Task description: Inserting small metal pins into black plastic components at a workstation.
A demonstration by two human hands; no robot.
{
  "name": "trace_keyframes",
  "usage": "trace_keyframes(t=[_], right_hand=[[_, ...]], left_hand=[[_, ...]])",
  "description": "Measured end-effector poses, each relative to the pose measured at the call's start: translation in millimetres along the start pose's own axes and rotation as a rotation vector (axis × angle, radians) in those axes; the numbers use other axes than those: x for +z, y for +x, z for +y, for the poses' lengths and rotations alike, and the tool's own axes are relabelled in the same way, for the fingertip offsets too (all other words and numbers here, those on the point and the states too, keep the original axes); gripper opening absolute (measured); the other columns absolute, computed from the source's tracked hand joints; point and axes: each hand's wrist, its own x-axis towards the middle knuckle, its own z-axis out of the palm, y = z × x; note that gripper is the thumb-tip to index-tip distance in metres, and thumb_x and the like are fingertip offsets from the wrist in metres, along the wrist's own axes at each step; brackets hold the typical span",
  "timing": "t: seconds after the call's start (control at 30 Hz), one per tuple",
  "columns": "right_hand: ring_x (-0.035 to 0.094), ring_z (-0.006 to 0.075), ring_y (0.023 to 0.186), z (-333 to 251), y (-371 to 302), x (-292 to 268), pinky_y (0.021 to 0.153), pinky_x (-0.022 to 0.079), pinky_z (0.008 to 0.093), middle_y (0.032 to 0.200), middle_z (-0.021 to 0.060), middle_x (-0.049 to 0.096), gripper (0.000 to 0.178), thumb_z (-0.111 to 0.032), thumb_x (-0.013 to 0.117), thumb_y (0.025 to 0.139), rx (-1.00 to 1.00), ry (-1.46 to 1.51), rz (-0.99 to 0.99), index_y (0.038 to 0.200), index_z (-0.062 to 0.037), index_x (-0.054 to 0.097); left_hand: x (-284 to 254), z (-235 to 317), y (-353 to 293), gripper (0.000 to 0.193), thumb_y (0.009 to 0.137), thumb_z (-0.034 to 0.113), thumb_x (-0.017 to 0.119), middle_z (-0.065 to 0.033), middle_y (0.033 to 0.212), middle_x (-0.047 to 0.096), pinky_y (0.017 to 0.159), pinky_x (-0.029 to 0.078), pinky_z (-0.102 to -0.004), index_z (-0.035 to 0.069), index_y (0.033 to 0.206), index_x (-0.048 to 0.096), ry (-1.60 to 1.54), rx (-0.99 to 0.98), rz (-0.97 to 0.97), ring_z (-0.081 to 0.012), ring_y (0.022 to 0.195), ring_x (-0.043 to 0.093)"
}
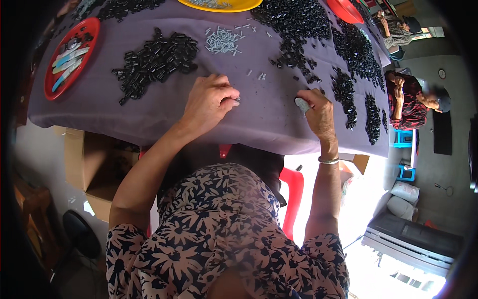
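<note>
My left hand (pixel 211 102) is closed in a pinch just above the purple cloth. A tiny greyish bit shows at its fingertips, too small to name. To the right, my right hand (pixel 318 113) is closed too, with a grey wrapping (pixel 301 104) on its thumb; whatever its fingers hold is hidden. Beyond the left hand lies a heap of small shiny black pieces (pixel 158 62). A pile of small pale grey pins (pixel 222 41) lies farther back, with a few loose pins (pixel 262 76) between the hands. Small black parts (pixel 343 94) form clusters beside the right hand.
A red tray (pixel 49 82) with pale- and blue-handled tools stands at the left. A yellow tray (pixel 244 7) and a red bowl (pixel 346 12) sit at the back. The purple tablecloth (pixel 149 117) hangs over the near edge. Two other people (pixel 416 99) are off to the right.
</note>
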Motion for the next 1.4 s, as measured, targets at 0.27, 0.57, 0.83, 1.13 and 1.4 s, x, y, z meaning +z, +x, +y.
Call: trace_keyframes(t=[0.27, 0.57, 0.83, 1.13, 1.4], right_hand=[[0.061, 0.0143, 0.067, -9.1, -9.3, 12.3, 0.062, 0.05, 0.0276, 0.08, 0.0057, 0.064, 0.016, -0.001, 0.074, 0.08, 0.126, 0.104, 0.032, 0.094, -0.0038, 0.067], [0.06, 0.0097, 0.073, -43.7, -2.6, 33.0, 0.069, 0.05, 0.0243, 0.086, 0.0035, 0.066, 0.017, 0.004, 0.072, 0.082, 0.034, 0.244, 0.084, 0.096, -0.0031, 0.065], [0.06, 0.0105, 0.075, -101.5, 1.0, 71.7, 0.071, 0.05, 0.024, 0.086, 0.0037, 0.066, 0.016, 0.006, 0.07, 0.083, -0.079, 0.431, 0.114, 0.096, -0.0025, 0.066], [0.066, 0.0203, 0.076, -102.4, 5.8, 69.6, 0.069, 0.052, 0.0291, 0.088, 0.009, 0.068, 0.02, 0.006, 0.072, 0.079, -0.188, 0.279, 0.049, 0.095, -0.0041, 0.067], [0.065, 0.0286, 0.076, -103.6, 9.5, 67.8, 0.066, 0.052, 0.0349, 0.085, 0.0106, 0.067, 0.022, 0.006, 0.072, 0.075, -0.284, 0.195, 0.051, 0.093, -0.0055, 0.067]], left_hand=[[2.6, -1.5, -3.8, 0.009, 0.075, 0.011, 0.074, 0.0006, 0.083, 0.061, 0.081, 0.04, -0.036, 0.009, 0.083, 0.069, -0.013, -0.001, 0.008, -0.0193, 0.085, 0.057], [2.3, -2.7, -1.6, 0.008, 0.075, 0.013, 0.074, -0.0002, 0.083, 0.061, 0.082, 0.041, -0.037, 0.01, 0.082, 0.071, -0.034, -0.006, -0.018, -0.0204, 0.087, 0.057], [4.3, -1.2, -1.7, 0.009, 0.074, 0.016, 0.073, -0.0015, 0.082, 0.059, 0.082, 0.04, -0.038, 0.01, 0.081, 0.072, 0.002, -0.024, -0.031, -0.0212, 0.088, 0.057], [1.6, -1.8, -1.4, 0.009, 0.074, 0.016, 0.073, -0.0024, 0.082, 0.059, 0.081, 0.04, -0.0387, 0.009, 0.081, 0.072, 0.014, -0.017, -0.026, -0.022, 0.089, 0.057], [2.6, -1.0, -2.6, 0.008, 0.072, 0.011, 0.073, -0.001, 0.082, 0.059, 0.079, 0.04, -0.0367, 0.008, 0.078, 0.069, 0.014, -0.016, -0.013, -0.0206, 0.087, 0.057]])
